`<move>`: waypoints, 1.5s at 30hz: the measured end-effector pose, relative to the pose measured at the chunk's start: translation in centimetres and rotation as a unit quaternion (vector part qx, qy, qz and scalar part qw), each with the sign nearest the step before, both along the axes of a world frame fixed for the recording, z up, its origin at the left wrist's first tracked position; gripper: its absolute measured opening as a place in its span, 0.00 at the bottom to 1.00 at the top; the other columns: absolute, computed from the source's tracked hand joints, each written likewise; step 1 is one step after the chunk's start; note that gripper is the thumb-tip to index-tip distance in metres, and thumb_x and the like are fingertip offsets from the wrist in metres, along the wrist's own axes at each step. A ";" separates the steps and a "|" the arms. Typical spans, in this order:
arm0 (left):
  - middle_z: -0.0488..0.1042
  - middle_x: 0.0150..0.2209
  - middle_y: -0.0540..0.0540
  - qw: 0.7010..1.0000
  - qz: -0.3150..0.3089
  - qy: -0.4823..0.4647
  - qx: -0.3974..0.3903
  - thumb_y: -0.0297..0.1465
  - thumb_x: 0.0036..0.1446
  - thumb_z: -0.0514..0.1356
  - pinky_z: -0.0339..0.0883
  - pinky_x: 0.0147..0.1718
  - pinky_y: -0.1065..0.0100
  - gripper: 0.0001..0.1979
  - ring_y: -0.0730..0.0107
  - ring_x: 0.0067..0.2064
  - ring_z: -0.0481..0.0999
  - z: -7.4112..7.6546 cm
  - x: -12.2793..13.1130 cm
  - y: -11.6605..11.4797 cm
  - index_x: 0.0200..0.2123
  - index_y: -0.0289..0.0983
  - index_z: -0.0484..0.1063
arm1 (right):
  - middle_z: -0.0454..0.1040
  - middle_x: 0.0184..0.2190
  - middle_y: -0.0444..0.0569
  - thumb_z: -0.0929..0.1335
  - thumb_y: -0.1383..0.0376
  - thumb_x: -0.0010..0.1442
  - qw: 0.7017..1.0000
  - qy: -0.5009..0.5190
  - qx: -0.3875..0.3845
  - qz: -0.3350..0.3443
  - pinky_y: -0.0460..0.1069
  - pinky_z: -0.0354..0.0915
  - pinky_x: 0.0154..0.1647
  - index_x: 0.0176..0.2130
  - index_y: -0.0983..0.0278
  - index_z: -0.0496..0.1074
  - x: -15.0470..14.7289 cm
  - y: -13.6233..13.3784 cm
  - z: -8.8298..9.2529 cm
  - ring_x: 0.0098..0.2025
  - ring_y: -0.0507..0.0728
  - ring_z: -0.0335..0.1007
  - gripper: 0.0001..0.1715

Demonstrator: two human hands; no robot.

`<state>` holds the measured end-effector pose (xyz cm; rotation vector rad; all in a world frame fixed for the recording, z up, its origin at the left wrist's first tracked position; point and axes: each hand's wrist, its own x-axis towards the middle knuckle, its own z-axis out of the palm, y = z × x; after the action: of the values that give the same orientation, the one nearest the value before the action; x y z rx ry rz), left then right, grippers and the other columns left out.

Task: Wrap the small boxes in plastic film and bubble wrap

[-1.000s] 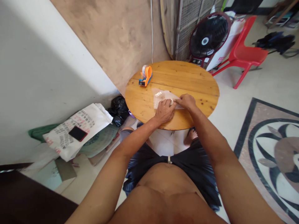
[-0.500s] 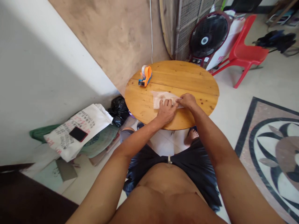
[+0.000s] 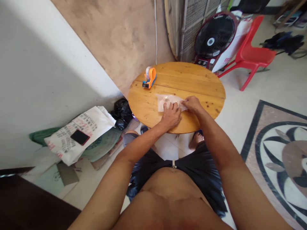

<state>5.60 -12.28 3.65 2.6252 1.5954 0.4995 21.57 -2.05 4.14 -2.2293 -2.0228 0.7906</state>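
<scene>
A whitish, see-through plastic bag (image 3: 161, 103) lies on the round wooden table (image 3: 199, 76), close to its near edge. Fingers spread, my left hand (image 3: 171, 115) presses down on the bag's near side. At the bag's right end, my right hand (image 3: 192, 104) pinches the plastic between closed fingers. Whatever may be inside the bag is too pale to make out. Beyond the bag to the left stands an orange and blue tape dispenser (image 3: 150, 78) with a roll of clear tape, apart from both hands.
Behind the table stand a fan (image 3: 214, 35) and a red chair (image 3: 255, 54). Left of the table are a black plastic bag (image 3: 122, 111) and a white printed sack (image 3: 69, 140) with a phone (image 3: 80, 137) on it. A board (image 3: 115, 38) leans against the wall.
My left fingers have shifted slightly on the plastic bag and spread a little. My right hand keeps its pinch at the right end. The tape dispenser stays in place.
</scene>
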 end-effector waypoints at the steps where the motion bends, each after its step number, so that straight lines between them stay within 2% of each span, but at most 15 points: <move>1: 0.64 0.59 0.29 1.000 0.004 -0.002 -0.003 0.39 0.61 0.59 0.47 0.61 0.32 0.20 0.40 0.59 0.62 0.1 0.1 0.0 0.53 0.34 0.71 | 0.76 0.21 0.52 0.67 0.52 0.61 1.000 0.004 0.005 -0.006 0.49 0.67 0.33 0.35 0.67 0.80 0.0 0.0 -0.1 0.27 0.58 0.74 0.21; 5: 0.64 0.59 0.29 1.000 0.017 -0.007 -0.009 0.40 0.61 0.59 0.45 0.62 0.32 0.19 0.40 0.60 0.60 0.2 0.6 0.2 0.49 0.33 0.74 | 0.78 0.24 0.53 0.67 0.52 0.61 0.999 -0.012 0.051 -0.010 0.48 0.66 0.35 0.34 0.66 0.80 -0.3 -0.1 -0.3 0.31 0.58 0.75 0.21; 8: 0.63 0.61 0.30 1.000 0.023 -0.001 -0.017 0.40 0.62 0.59 0.44 0.62 0.32 0.20 0.40 0.61 0.59 0.2 0.8 0.2 0.50 0.33 0.74 | 0.79 0.28 0.54 0.67 0.52 0.60 0.997 -0.004 0.071 -0.008 0.48 0.66 0.36 0.35 0.67 0.80 -0.2 -0.5 -0.3 0.33 0.58 0.74 0.21; 13: 0.60 0.64 0.33 0.999 0.032 0.010 -0.038 0.41 0.62 0.58 0.43 0.63 0.33 0.23 0.41 0.64 0.56 0.4 0.8 -0.1 0.57 0.36 0.69 | 0.80 0.33 0.52 0.68 0.53 0.60 0.995 0.088 0.052 -0.007 0.48 0.68 0.39 0.45 0.70 0.78 0.3 -1.6 0.0 0.36 0.57 0.75 0.24; 17: 0.61 0.63 0.32 0.999 0.034 0.006 -0.040 0.41 0.62 0.58 0.43 0.63 0.34 0.24 0.42 0.64 0.57 0.5 0.8 -0.2 0.58 0.36 0.68 | 0.79 0.46 0.57 0.72 0.58 0.54 0.996 0.028 0.080 0.004 0.52 0.67 0.51 0.53 0.69 0.75 -0.2 -1.8 -0.1 0.47 0.61 0.75 0.29; 20: 0.62 0.62 0.32 0.999 0.028 0.004 -0.037 0.41 0.62 0.58 0.44 0.63 0.34 0.24 0.41 0.63 0.58 0.5 0.8 -0.3 0.58 0.36 0.67 | 0.78 0.50 0.61 0.72 0.56 0.54 0.995 -0.020 0.100 -0.006 0.55 0.66 0.55 0.56 0.69 0.73 -1.0 -1.8 -0.3 0.53 0.65 0.74 0.34; 28: 0.67 0.56 0.31 1.000 0.014 0.002 -0.021 0.37 0.61 0.57 0.47 0.63 0.41 0.25 0.44 0.59 0.62 0.8 0.0 0.1 0.58 0.31 0.64 | 0.78 0.49 0.63 0.72 0.61 0.54 0.992 -0.058 0.103 -0.046 0.55 0.67 0.52 0.58 0.69 0.71 -1.7 -1.9 -0.8 0.53 0.66 0.74 0.33; 31: 0.69 0.52 0.33 1.000 -0.001 -0.004 -0.018 0.37 0.61 0.57 0.48 0.63 0.44 0.24 0.47 0.56 0.65 0.9 -0.5 0.6 0.57 0.31 0.65 | 0.79 0.49 0.61 0.72 0.60 0.54 0.992 -0.055 0.102 -0.055 0.53 0.67 0.52 0.56 0.68 0.72 -1.6 -1.8 -0.8 0.53 0.65 0.74 0.32; 35: 0.70 0.50 0.35 1.000 -0.002 -0.005 -0.002 0.36 0.60 0.56 0.49 0.63 0.46 0.21 0.49 0.55 0.65 0.6 -0.5 1.0 0.54 0.32 0.66 | 0.79 0.50 0.59 0.69 0.60 0.58 0.995 -0.054 0.070 -0.037 0.51 0.66 0.53 0.55 0.65 0.73 -1.5 -2.1 -0.5 0.54 0.62 0.74 0.26; 40: 0.71 0.47 0.36 1.000 -0.012 -0.005 0.020 0.34 0.57 0.58 0.55 0.60 0.49 0.19 0.50 0.50 0.67 0.0 0.0 1.1 0.51 0.31 0.69 | 0.81 0.45 0.58 0.67 0.66 0.58 0.994 -0.049 0.092 -0.023 0.49 0.65 0.48 0.51 0.65 0.75 -2.1 -2.3 -0.3 0.50 0.61 0.77 0.20; 45: 0.71 0.47 0.36 0.999 -0.026 0.000 0.031 0.34 0.56 0.59 0.60 0.55 0.51 0.21 0.50 0.48 0.67 -0.1 0.1 1.0 0.51 0.30 0.69 | 0.81 0.44 0.58 0.68 0.66 0.58 0.995 -0.036 0.093 -0.008 0.48 0.65 0.46 0.50 0.66 0.75 -2.3 -2.3 -0.1 0.48 0.61 0.77 0.20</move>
<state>5.74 -11.32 3.52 2.7039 1.5316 0.5551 19.23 -4.35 4.02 -2.1970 -2.0142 0.5032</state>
